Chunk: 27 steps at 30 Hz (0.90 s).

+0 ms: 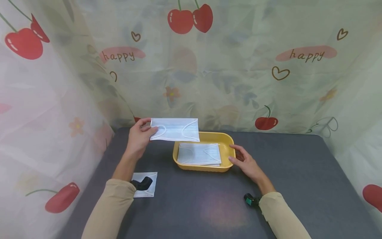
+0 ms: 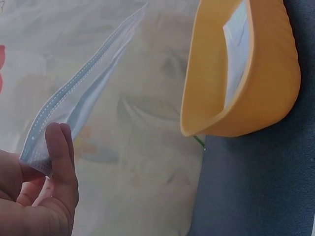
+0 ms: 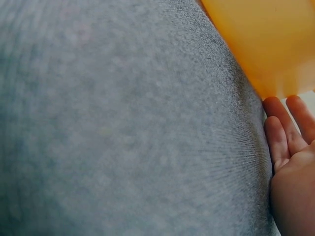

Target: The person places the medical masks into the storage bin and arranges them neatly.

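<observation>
A white face mask (image 1: 176, 130) with ear loops is held up level above the left side of the yellow basket (image 1: 231, 141). My left hand (image 1: 141, 137) pinches it by its left end; in the left wrist view the mask (image 2: 88, 83) appears nearly edge-on. Inside the basket lies a small stack of face masks (image 1: 198, 154). At the basket's right end is my right hand (image 1: 246, 162), thumb and forefinger at the rim. The right wrist view has fairly straight fingers (image 3: 281, 118) touching the outer wall.
Another face mask (image 1: 150, 189) lies on the dark grey table (image 1: 191, 205), partly hidden under my left forearm and its black wrist strap. A printed curtain (image 1: 226, 83) with cherries hangs behind the table and along its sides.
</observation>
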### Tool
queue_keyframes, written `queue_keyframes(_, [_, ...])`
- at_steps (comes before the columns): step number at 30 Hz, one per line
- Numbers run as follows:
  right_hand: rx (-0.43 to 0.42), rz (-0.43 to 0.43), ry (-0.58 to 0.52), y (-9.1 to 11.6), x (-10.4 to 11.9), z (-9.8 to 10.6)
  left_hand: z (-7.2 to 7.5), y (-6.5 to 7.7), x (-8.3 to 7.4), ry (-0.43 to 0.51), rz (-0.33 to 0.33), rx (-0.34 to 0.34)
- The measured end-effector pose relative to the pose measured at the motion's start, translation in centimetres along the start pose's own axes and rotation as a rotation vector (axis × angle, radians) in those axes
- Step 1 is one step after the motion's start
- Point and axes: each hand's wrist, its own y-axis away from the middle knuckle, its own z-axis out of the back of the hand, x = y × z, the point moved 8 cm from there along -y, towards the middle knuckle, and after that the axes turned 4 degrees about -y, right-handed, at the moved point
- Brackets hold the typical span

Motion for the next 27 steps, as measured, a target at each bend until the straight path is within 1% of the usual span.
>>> queue_keyframes(3, [-0.002, -0.006, 0.002, 0.0, 0.0, 0.0, -0.6, 0.0, 0.0, -0.015, 0.003, 0.011])
queue_keyframes(10, [-0.002, 0.000, -0.002, 0.0, 0.1, 0.2, -2.2, 0.0, -0.5, -0.067, 0.005, 0.065])
queue_keyframes(16, [-0.005, 0.005, -0.004, -0.1, 0.0, 0.2, -3.8, -0.1, -0.4, -0.102, -0.003, 0.111])
queue_keyframes(22, [-0.001, -0.003, -0.009, 0.1, 0.3, 0.0, -5.2, -0.2, 0.1, -0.102, 0.018, 0.127])
queue_keyframes(27, [-0.002, -0.011, -0.003, 0.1, 0.2, 0.0, -6.3, -0.2, 0.8, -0.116, 0.033, 0.151])
